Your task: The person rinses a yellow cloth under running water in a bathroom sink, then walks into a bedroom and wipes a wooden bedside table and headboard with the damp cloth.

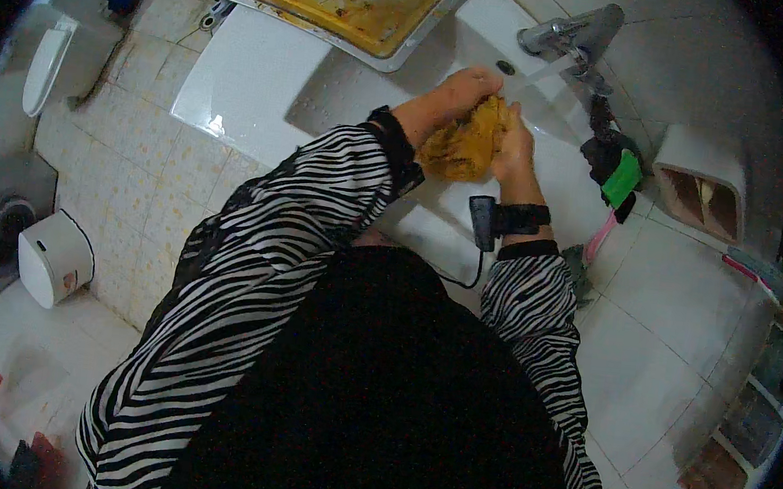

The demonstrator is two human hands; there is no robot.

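Note:
A wet yellow-brown cloth with dark stains hangs bunched between my two hands over the white sink. My left hand grips its upper part, close to the drain-side wall. On the cloth's right edge, my right hand is closed around the fabric; some of the fingers are hidden. Just beyond both hands, water runs from the chrome faucet. A metal baking tray with greasy yellow-brown residue and dark burnt patches rests across the far side of the sink.
Right of the sink lie a green scouring sponge, a dark cloth and a pink-handled brush. A two-compartment holder is beside the tiled wall. To the left are a toilet, a washing machine and a white bin.

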